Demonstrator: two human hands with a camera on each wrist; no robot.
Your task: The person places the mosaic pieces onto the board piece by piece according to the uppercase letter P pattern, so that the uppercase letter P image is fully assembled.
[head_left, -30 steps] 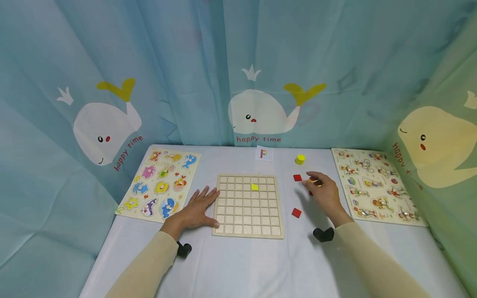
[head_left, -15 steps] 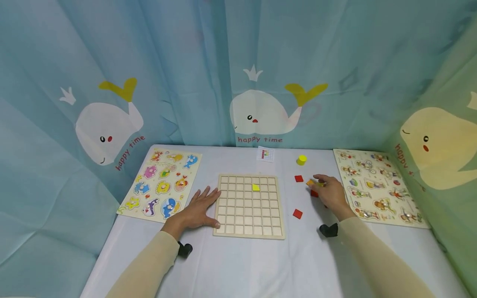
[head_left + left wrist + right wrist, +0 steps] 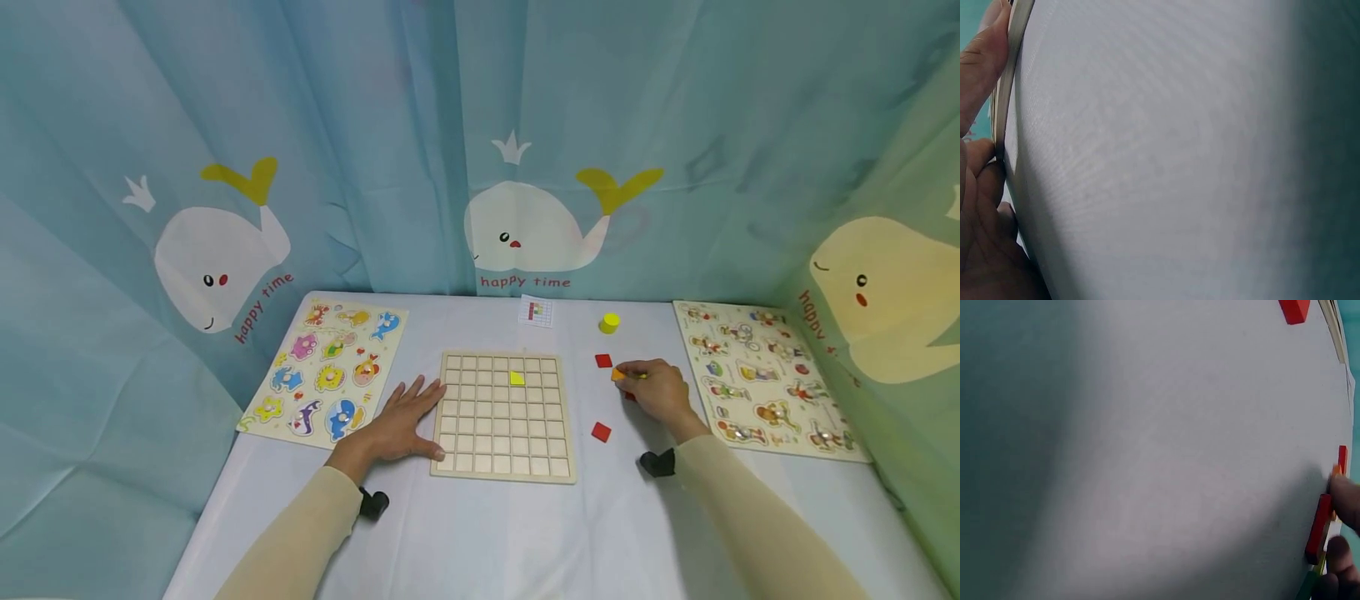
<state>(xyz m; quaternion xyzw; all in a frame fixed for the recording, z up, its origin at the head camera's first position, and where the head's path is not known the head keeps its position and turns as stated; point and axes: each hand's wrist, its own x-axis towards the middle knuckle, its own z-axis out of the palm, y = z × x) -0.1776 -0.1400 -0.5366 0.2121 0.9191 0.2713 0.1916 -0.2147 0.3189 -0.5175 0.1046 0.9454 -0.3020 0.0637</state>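
My left hand (image 3: 397,423) lies with spread fingers at the left edge of the wooden grid board (image 3: 450,477), thumb and fingertips right at its rim. One yellow square tile (image 3: 517,379) sits in a cell in the board's upper part. To the right of the board, my right hand (image 3: 660,393) pinches an orange tile (image 3: 617,374) between thumb and fingers. A red tile (image 3: 630,397) shows partly under this hand, and in the right wrist view a red tile (image 3: 1319,528) and a green piece (image 3: 1307,586) lie by the fingers.
Two red tiles, one upper (image 3: 603,361) and one lower (image 3: 601,432), lie between board and right hand. Behind them stands a yellow cylinder (image 3: 610,323). A printed grid card (image 3: 536,312) lies behind the board. Picture puzzles flank left (image 3: 322,358) and right (image 3: 768,383).
My right hand first shifted right over the loose tiles, then came slightly back left, its fingers closing on the orange tile. The left hand has stayed at the board's edge.
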